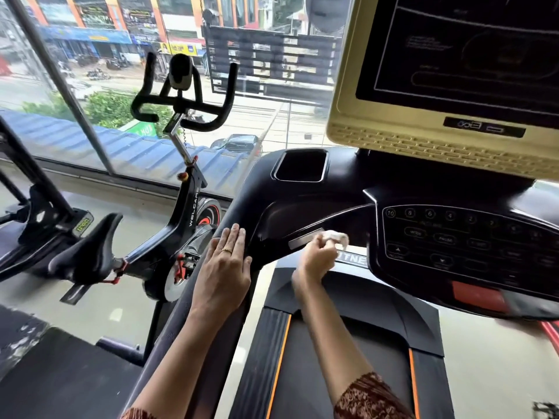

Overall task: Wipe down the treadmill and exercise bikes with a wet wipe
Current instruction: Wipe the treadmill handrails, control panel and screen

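Since the wet wipe (336, 236) sits bunched in the right hand (317, 259) against the silver grip plate (303, 241) on the treadmill (302, 204), the step in hand looks to be cleaning the inner handle just left of the keypad (469, 237). To do it well, she would spread the wipe flatter so more of it meets the surface. She would then draw it firmly along the whole plate, curl it round the underside where palms rest, and turn to a fresh face once it greys. Light pressure near the keypad seems wise, since a stray press could start the belt (332, 379) she stands over.

Her right forearm reaches forward over the belt, and the fingers are curled round the wipe, pinching it at the far end of the hand. Her left hand (225, 267) lies palm down on the treadmill's left side rail with fingers straight and together, grasping nothing and apparently bracing her. The exercise bike (187, 204) stands to the left, untouched.
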